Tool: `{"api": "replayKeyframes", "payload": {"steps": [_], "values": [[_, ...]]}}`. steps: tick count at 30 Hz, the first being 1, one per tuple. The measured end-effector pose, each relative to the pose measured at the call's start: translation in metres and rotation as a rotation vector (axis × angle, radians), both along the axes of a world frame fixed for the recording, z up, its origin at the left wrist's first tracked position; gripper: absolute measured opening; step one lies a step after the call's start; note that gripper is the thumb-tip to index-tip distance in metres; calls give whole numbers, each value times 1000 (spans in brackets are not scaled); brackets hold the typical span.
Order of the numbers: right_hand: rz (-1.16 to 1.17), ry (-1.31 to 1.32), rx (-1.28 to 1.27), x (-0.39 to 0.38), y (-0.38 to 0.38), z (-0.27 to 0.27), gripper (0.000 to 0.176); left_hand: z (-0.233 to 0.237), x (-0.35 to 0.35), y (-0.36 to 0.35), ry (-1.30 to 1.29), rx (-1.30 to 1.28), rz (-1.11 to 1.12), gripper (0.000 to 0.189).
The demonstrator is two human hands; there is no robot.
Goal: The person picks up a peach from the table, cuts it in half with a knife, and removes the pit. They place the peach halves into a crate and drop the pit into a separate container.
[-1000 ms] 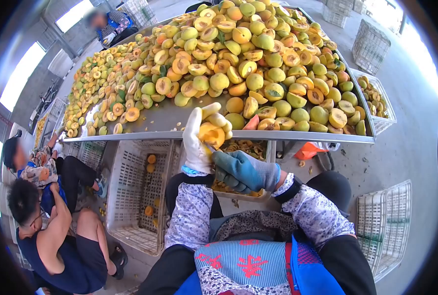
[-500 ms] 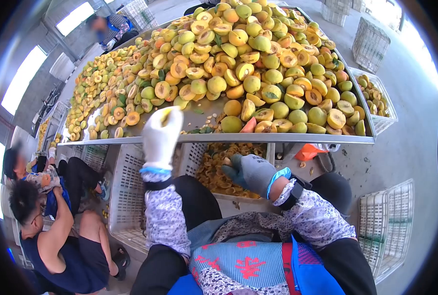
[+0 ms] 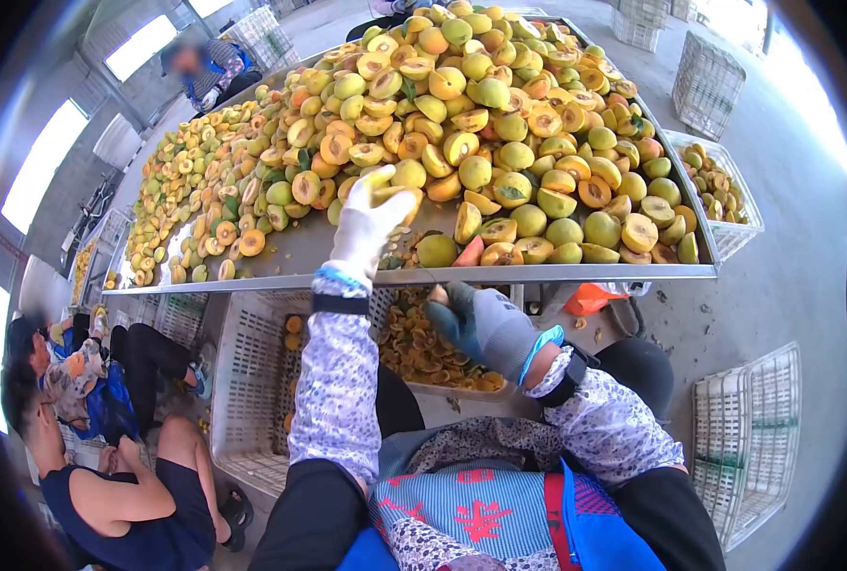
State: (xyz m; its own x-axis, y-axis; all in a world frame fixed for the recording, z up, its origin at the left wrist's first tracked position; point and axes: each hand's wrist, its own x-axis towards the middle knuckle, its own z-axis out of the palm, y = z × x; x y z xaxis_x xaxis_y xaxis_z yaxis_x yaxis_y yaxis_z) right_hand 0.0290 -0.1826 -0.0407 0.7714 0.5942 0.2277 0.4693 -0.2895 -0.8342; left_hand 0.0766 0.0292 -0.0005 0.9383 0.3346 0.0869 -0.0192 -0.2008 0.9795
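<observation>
My left hand (image 3: 374,221), in a white glove, reaches over the front edge of the metal table (image 3: 300,257). Its fingers curl around a yellow apricot half (image 3: 385,196) at the foot of the apricot pile (image 3: 481,105). Below the table edge, my right hand (image 3: 495,328), in a grey and teal glove, is closed. A small tip shows at its fingers, but I cannot make out what it is. Under that hand stands a crate of cut apricot pieces (image 3: 423,347). Whole and halved apricots, some with stones showing, cover much of the table.
A white crate (image 3: 243,381) with a few fruits stands left of my knees. Stacked crates (image 3: 747,438) stand at the right, and a fruit-filled crate (image 3: 742,228) beside the table. Seated people (image 3: 119,495) are at the left; another person (image 3: 209,71) works across the table.
My left hand has moved right and forward, from above the table's front edge to the pile. My right hand stays nearly in place, turned slightly. Fruits now show in the left crate.
</observation>
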Motion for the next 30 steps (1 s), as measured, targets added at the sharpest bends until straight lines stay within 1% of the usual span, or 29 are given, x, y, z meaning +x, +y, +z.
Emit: {"api": "replayKeyframes", "payload": {"steps": [1,2,3,5,6,9,13,14,16,20,22,23,25,28,30], "values": [[-15,40,48,1,2,5,32,13,-16,-1,-25,-232,-24,48],[-29,79,95,3,3,12,33,13,-29,2,-89,-427,-121,46],[-42,120,141,4,6,17,33,9,-38,1,-143,-475,-171,46],[-51,115,187,4,14,12,34,-1,-51,-7,-252,-572,-270,47],[-42,117,216,5,18,7,34,-3,-54,-14,-253,-626,-217,47],[-33,117,264,3,26,4,34,-20,-55,-29,-390,-61,-117,48],[-11,98,381,2,34,1,38,-13,-65,-45,-272,-680,-100,47],[-7,102,409,1,36,1,39,-14,-65,-49,-306,-631,-78,50],[2,110,462,-3,37,3,42,-16,-65,-52,-297,-639,-27,49],[25,206,350,-1,41,-13,50,-15,-62,-59,-310,-703,70,50],[62,256,335,-1,41,-10,53,-6,-64,-67,-309,-734,115,49],[63,241,285,-2,39,-9,53,-4,-65,-69,-309,-750,138,48],[67,211,185,-4,35,-7,53,-7,-68,-62,-260,-714,109,46],[99,290,273,-10,37,-15,53,-10,-70,-57,-243,-678,89,46],[136,421,298,-15,37,-11,51,-8,-72,-55,-222,-617,61,47]]}}
